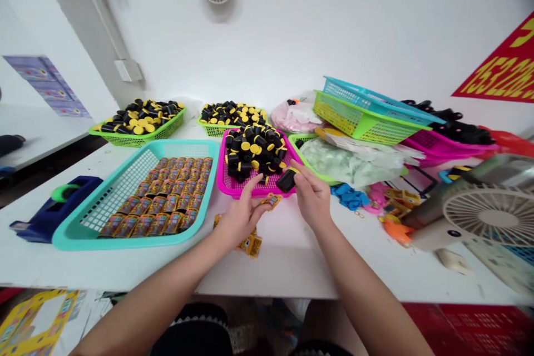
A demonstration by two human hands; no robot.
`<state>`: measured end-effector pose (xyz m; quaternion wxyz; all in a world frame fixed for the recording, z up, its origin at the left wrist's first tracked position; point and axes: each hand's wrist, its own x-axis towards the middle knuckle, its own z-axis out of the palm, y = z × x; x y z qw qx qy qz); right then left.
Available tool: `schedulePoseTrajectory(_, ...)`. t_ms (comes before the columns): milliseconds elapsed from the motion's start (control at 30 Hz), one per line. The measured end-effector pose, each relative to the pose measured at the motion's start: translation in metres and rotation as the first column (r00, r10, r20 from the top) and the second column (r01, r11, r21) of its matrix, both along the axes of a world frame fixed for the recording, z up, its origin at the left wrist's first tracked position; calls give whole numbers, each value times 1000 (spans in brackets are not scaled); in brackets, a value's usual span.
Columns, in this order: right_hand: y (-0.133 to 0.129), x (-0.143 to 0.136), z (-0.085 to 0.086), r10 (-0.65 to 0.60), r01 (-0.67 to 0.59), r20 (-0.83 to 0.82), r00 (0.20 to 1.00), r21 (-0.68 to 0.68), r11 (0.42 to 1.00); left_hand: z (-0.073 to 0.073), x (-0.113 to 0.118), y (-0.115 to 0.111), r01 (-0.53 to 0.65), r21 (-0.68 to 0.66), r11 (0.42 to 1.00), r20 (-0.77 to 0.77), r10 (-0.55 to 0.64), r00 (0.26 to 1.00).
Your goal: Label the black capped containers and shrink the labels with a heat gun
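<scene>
Head view: right hand (pixel 312 196) pinches a black tube (pixel 287 180) by its end, at the pink basket's (pixel 233 188) front rim. Left hand (pixel 242 216), half curled, pinches a label (pixel 271 200) beside it. Tube looks light, stiff, smooth: best held round its middle. Label looks thin, floppy.

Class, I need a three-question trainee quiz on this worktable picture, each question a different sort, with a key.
1. True or false: the right hand holds a black piece with a yellow cap.
2. Which tray holds the wrapped rolls in rows? A pink B teal C green
3. Fill in: the left hand pinches a small ____ sticker.

Key: 1 true; 2 B, the teal tray; 3 yellow.
</scene>
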<state>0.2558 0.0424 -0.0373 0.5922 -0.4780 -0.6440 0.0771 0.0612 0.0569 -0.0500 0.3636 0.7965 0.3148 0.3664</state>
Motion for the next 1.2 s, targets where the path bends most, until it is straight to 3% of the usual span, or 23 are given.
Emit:
schedulePoseTrajectory(100, -2, -5, 2, 62, -66, -108, 992, -30, 997, -7, -3, 2, -7, 10, 1000, -22, 8, 1000)
schedulePoseTrajectory(333, -4, -11, 12, 132, -131, -1, 991, -76, 988, -9, -7, 5, -31, -24, 999, 170, 35, 985)
schedulePoseTrajectory(533, -7, -11, 15, 261, -264, 182, 948, -9, 964, 2, -4, -2, 179, -194, 965, 425, -82, 902)
schedulePoseTrajectory(633, -7, -13, 13, 351, -353, 209, 913, -25, 935, 7, -1, -5, 204, -225, 953, 499, -67, 864)
schedulePoseTrajectory(733, -6, -17, 9, 383, -376, 102, 918, -88, 923, 7, 0, -3, 142, -227, 964, 490, -13, 872)
schedulePoseTrajectory(867, -3, -22, 7, 416, -449, -198, 887, -167, 878, 0, -1, 1, 20, -131, 991, 464, 43, 885)
schedulePoseTrajectory(967, -2, -24, 7, 299, -351, -230, 926, -236, 906, -5, -3, 3, -99, -25, 995, 388, 101, 916)
schedulePoseTrajectory(1100, -9, -24, 8, 42, -45, -17, 999, -307, 951, -10, -5, 2, -184, 169, 968, 249, 139, 959)
schedulePoseTrajectory(1200, -14, -24, 9, -22, 38, 128, 992, -127, 991, -10, -5, 0, -228, 143, 963, 294, 179, 939)
